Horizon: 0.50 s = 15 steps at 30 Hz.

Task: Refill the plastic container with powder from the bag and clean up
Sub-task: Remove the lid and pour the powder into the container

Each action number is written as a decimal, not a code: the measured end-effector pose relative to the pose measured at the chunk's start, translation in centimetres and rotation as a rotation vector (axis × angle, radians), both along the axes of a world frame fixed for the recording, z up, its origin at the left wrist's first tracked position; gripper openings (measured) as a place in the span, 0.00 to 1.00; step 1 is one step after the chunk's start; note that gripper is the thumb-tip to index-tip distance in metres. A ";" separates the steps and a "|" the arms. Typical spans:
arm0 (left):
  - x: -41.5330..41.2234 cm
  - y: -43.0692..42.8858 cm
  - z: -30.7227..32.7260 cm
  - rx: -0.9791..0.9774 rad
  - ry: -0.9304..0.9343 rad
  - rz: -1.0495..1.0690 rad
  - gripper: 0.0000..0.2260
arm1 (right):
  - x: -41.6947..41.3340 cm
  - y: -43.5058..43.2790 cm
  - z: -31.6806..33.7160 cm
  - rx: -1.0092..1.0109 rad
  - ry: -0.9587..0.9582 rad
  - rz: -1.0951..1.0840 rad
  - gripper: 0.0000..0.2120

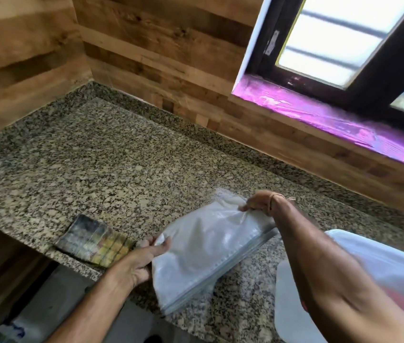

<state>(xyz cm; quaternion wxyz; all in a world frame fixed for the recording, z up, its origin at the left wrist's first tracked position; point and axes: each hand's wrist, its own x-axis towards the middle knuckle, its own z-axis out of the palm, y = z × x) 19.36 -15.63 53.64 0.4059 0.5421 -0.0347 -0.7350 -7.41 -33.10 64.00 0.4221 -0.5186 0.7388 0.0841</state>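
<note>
Fingers of left hand [138, 266] grip the bag [208, 248] at its left corner; right hand [258, 203] fingers pinch its far edge.

Only 1 view: the head camera looks forward and down, tilted, close above the counter [97, 157] corner, toward the wooden wall [159, 45] and window [332, 45].
</note>
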 end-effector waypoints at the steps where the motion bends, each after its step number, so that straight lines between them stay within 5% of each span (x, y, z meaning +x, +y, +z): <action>1: 0.2 -0.5 0.8 -0.040 -0.003 0.000 0.18 | -0.3 -0.6 0.5 0.041 0.026 -0.019 0.16; 13: -4.1 -9.1 15.2 -0.456 -0.050 -0.068 0.28 | -8.6 -3.9 15.9 -0.388 -0.175 -0.129 0.14; 15: -6.1 -10.1 16.5 -0.502 -0.039 -0.104 0.40 | -11.4 -3.0 17.6 -0.448 -0.215 -0.192 0.16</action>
